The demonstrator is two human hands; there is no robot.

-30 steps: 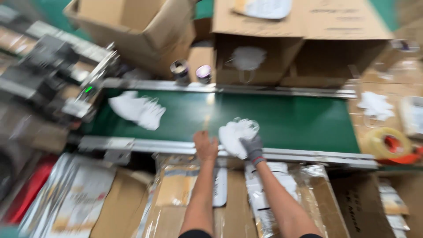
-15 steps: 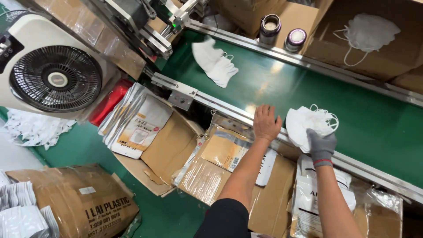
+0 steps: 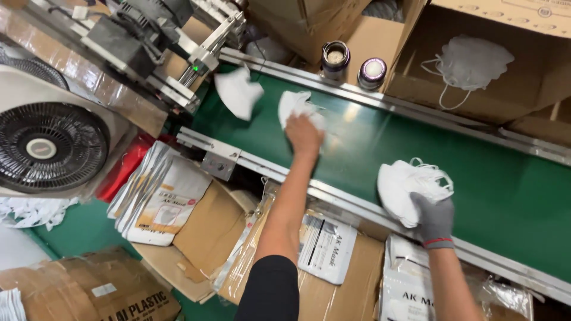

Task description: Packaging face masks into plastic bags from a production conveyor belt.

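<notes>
Left hand [image 3: 304,134]: bare, stretched far forward across the green conveyor belt [image 3: 380,145], grip closed down onto a white folded mask [image 3: 295,106]; palm on top, pinning it flat to the belt.
Right hand [image 3: 433,219]: grey-gloved, grip clamped round a stack of white masks [image 3: 410,187], ear loops spilling over the top; held low at the near belt edge, bunched so the stack stays together.
Loose mask [image 3: 238,92]: left of the left grip, apart from it, near the machine outlet [image 3: 202,59].
Two tape rolls [image 3: 352,64]: beyond the left grip, on the far rail.
Printed mask pouches [image 3: 326,246]: below both grips, on cardboard, within easy reach.
Fan [image 3: 50,145]: far left.
</notes>
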